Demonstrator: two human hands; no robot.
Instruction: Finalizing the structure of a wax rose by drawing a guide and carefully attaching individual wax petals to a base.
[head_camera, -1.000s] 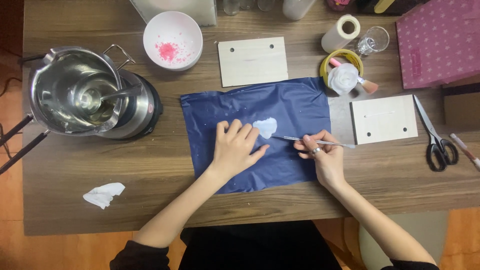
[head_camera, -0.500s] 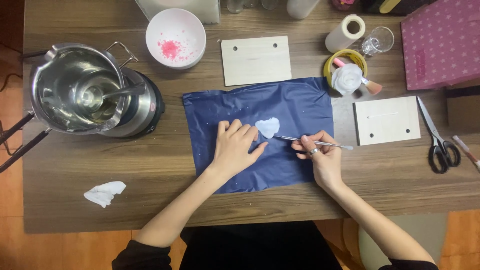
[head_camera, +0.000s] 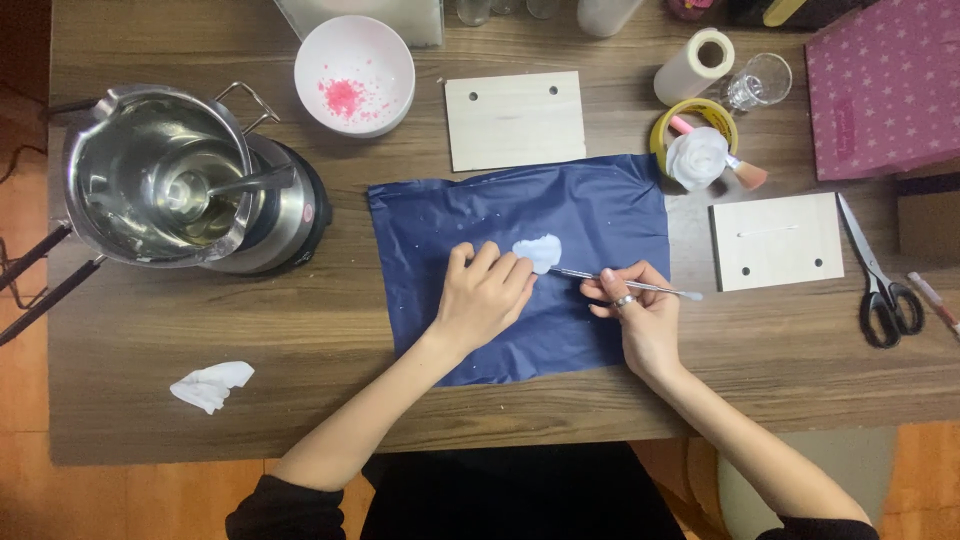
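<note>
Blue sheet (head_camera: 600, 215) stays pinned under our flat, open left hand (head_camera: 485, 295); beside it our right hand (head_camera: 635, 315) keeps pinching the thin metal tool (head_camera: 625, 284), tip unmoved at the white blob (head_camera: 538, 252).

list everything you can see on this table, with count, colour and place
sheet: 1, dark blue, table centre
white patch: 1, on sheet
thin tool: 1, metal, in right hand
wooden boards: 2, pale, behind and right of sheet
bowl: 1, white with pink bits, back
melting pot: 1, steel, left
crumpled tissue: 1, white, front left
scissors: 1, black-handled, right
box: 1, pink, back right
left hand: pressing sheet
right hand: gripping tool
</note>
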